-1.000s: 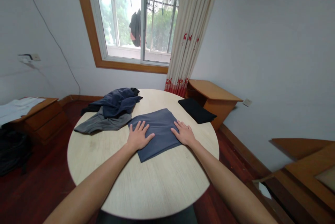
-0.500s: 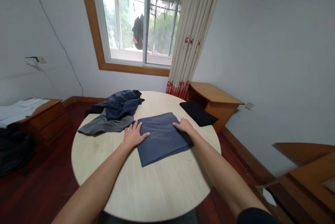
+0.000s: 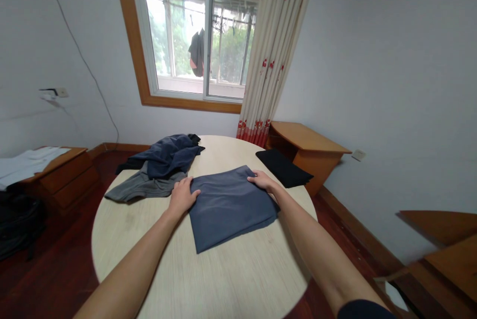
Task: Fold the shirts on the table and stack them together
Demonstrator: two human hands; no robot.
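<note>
A folded grey-blue garment [image 3: 231, 209] lies on the round pale table [image 3: 212, 284] in front of me; its kind does not show. At its left edge, my left hand [image 3: 182, 196] grips the cloth, with the thumb on top and the fingers along the side. My right hand [image 3: 263, 181] holds the far right edge, thumb over the fabric and fingers curled. Part of the right side of the garment is hidden behind my right forearm.
A loose pile of dark blue, black and grey clothes [image 3: 167, 160] sits at the table's back left. Folded black cloth [image 3: 283, 167] lies at the back right. Beyond stand a wooden desk [image 3: 309, 137], a curtain [image 3: 274, 60] and a low drawer cabinet [image 3: 69, 175].
My left hand has gone from spread on the cloth to gripping its left edge. My right hand stays at the far right edge. The view has tilted up slightly.
</note>
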